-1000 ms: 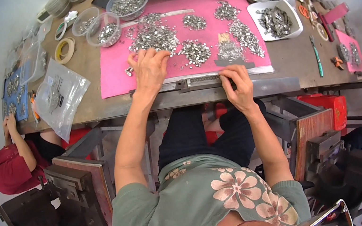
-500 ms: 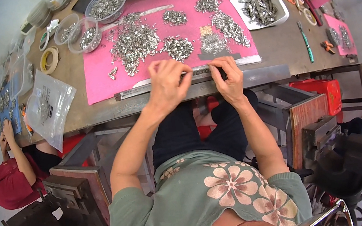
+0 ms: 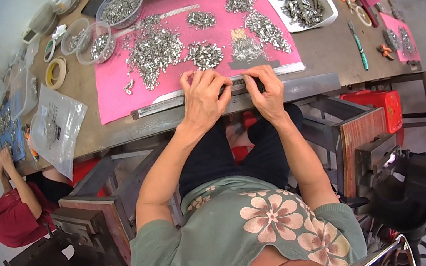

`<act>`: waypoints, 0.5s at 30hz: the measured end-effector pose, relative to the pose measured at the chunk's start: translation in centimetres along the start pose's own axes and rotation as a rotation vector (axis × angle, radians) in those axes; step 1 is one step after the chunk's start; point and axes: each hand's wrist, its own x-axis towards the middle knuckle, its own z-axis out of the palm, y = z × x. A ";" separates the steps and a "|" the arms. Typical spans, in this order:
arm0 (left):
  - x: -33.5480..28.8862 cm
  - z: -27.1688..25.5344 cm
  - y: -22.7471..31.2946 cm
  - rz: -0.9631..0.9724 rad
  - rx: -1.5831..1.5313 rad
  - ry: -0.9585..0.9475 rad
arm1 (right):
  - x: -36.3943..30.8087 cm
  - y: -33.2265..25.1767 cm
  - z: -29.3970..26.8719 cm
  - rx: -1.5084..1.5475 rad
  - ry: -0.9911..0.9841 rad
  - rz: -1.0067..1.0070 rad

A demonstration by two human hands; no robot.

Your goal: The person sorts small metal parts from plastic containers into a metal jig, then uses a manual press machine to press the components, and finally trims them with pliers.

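My left hand (image 3: pixel 204 99) rests at the front edge of the pink mat (image 3: pixel 115 96), its fingers curled and thumb and forefinger closed together. Beside it my right hand (image 3: pixel 267 91) has thumb and forefinger pinched near the same spot. Whatever small piece either hand grips is too small to make out. Both sets of fingertips touch or hover over a narrow metal strip (image 3: pixel 159 107) lying along the mat's edge. Just beyond the hands lie heaps of small shiny metal pieces (image 3: pixel 204 55) and a bundle of thin silvery pins (image 3: pixel 247 49) by a dark grey flat piece (image 3: pixel 254 63).
Clear tubs of metal parts (image 3: pixel 120 8) line the back. A white tray (image 3: pixel 332 16) of darker pieces stands right, near a green pen (image 3: pixel 358 46). Tape rolls (image 3: pixel 56 73) and a plastic bag (image 3: pixel 65 121) lie left. A person in a red shirt (image 3: pixel 16 218) works at far left.
My left hand has slid a little to the right along the strip, nearer my right hand. My right hand stays almost in place. The view has shifted slightly.
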 end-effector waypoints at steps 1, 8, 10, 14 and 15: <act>0.0 -0.1 0.0 0.001 -0.001 -0.001 | 0.0 0.0 0.0 -0.001 0.001 0.001; -0.1 0.3 -0.1 -0.054 -0.010 0.009 | 0.1 0.0 -0.1 -0.002 -0.001 0.003; -0.1 0.6 0.2 -0.066 0.034 0.030 | 0.1 -0.1 -0.1 -0.003 -0.001 -0.005; -0.4 0.0 0.0 -0.047 0.077 0.090 | -0.6 0.3 -0.6 -0.005 -0.015 0.004; -0.5 -0.7 -0.1 -0.040 0.058 0.097 | -0.8 0.5 -1.0 -0.017 -0.021 0.001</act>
